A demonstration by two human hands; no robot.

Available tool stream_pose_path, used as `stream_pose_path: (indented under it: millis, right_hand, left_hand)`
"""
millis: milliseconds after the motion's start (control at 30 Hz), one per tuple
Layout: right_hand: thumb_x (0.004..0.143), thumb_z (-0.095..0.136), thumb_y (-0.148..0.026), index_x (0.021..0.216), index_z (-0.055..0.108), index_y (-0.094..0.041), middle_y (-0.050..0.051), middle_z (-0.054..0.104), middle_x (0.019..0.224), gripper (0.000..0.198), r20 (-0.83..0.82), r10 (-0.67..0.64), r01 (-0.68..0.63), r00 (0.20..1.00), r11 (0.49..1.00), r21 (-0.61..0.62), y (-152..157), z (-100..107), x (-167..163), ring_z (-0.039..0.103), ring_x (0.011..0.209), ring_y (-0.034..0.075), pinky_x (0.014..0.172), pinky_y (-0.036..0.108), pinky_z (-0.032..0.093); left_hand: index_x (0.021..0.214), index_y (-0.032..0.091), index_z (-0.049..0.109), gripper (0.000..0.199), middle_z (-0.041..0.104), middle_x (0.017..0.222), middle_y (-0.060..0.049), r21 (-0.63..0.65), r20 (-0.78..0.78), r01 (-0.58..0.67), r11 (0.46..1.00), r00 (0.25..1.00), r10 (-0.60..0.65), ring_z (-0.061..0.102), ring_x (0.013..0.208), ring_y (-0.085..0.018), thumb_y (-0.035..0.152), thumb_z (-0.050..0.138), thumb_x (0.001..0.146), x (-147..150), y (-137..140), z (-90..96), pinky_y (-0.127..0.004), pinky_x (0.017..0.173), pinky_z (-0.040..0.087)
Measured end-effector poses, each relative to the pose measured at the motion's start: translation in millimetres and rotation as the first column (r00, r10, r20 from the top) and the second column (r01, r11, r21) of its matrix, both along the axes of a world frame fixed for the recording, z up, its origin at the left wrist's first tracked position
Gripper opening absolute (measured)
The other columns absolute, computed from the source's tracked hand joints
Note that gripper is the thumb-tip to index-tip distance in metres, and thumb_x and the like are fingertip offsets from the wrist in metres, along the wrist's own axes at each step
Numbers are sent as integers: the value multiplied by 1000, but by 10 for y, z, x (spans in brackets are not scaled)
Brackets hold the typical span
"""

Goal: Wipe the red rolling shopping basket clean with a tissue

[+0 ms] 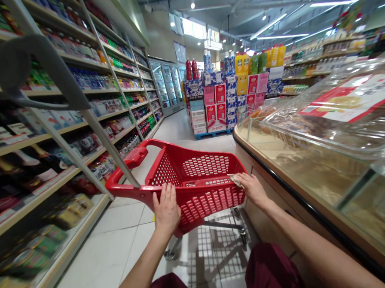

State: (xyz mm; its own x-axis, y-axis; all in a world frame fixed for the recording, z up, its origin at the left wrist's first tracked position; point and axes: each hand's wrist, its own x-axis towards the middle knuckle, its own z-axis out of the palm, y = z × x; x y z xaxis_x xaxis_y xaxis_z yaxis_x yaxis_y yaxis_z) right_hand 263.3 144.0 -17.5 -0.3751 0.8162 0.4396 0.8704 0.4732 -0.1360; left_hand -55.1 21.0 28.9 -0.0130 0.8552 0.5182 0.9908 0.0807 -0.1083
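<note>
In front of me stands a red plastic shopping cart [195,204] with a slotted basket; no goods show inside it. My left hand [166,209] lies against the basket's near side, its fingers stretched up to the rim and thumb apart. Further right, my right hand [251,187] is closed on a pale, crumpled cloth [236,180], pressed at the rim near the cart's right end. Part of the cloth is hidden under the fingers. A grey pole with a dark grey looped top [36,70] rises from the cart's left side by the red handle [129,162].
Drink shelves [76,87] run along the left. A display counter [277,165] with clear plastic food packs [345,97] stands close on the right. Stacked drink cartons [216,104] on a blue pallet [213,134] are ahead, with glass-door fridges [168,85] behind them to the left.
</note>
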Motion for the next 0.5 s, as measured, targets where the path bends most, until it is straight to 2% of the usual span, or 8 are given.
stream_pose_path:
  millis: [100, 167, 200, 300, 367, 433, 500]
  right_hand:
    - [73, 38, -2, 107, 57, -25, 4, 55, 117, 45, -29, -143, 144, 989, 988, 46, -15, -85, 111, 43, 114, 21, 92, 45, 30]
    - [72, 37, 0, 107, 57, -21, 6, 55, 117, 46, -93, -217, 223, 972, 973, 64, -98, -134, -15, 42, 115, 22, 91, 43, 33]
    - [72, 37, 0, 109, 56, -20, 7, 53, 119, 46, -119, -192, 202, 974, 976, 79, -155, -151, -126, 41, 116, 22, 91, 42, 34]
    - [74, 35, -2, 114, 53, -19, 5, 49, 124, 46, -114, 36, -17, 993, 988, 157, -311, -160, -433, 36, 120, 18, 95, 37, 31]
    - [75, 34, -2, 113, 53, -20, 5, 49, 124, 46, -83, 96, -80, 992, 981, 177, -351, -148, -468, 35, 121, 18, 97, 39, 28]
    - [73, 36, -1, 111, 54, -20, 6, 49, 124, 47, -84, 15, -2, 996, 987, 159, -345, -140, -388, 36, 120, 21, 97, 45, 26]
    - [70, 38, -2, 111, 54, -19, 9, 48, 124, 47, -122, -131, 146, 984, 981, 125, -338, -140, -342, 36, 119, 25, 95, 50, 26]
  left_hand:
    - [126, 7, 34, 59, 35, 134, -13, -6, 10, -8, 1000, 1000, 8, 23, 127, -25, 15, 39, 68, 36, -15, 5, -51, 103, 13]
    - [126, 6, 34, 59, 35, 134, -13, -16, 11, -14, 1000, 1000, 14, 23, 127, -25, 15, 39, 67, 64, -25, 14, -50, 103, 13]
    - [126, 6, 34, 60, 35, 134, -14, -20, 10, -16, 1000, 1000, 17, 23, 127, -26, 15, 40, 67, 74, -31, 18, -50, 103, 13]
    - [127, 5, 33, 61, 33, 134, -14, -25, 5, -25, 999, 1000, 25, 21, 128, -26, 16, 41, 67, 75, -49, 26, -50, 103, 12]
    - [127, 6, 32, 62, 32, 135, -14, -35, 1, -32, 999, 1000, 32, 20, 128, -25, 15, 40, 67, 61, -64, 31, -50, 104, 11]
    - [127, 7, 32, 61, 31, 136, -13, -56, -6, -30, 998, 1000, 30, 21, 128, -24, 14, 39, 67, 53, -79, 40, -50, 104, 10]
    - [127, 7, 32, 61, 30, 136, -13, -79, -12, -25, 997, 1000, 24, 21, 128, -24, 14, 40, 67, 67, -90, 57, -49, 104, 10]
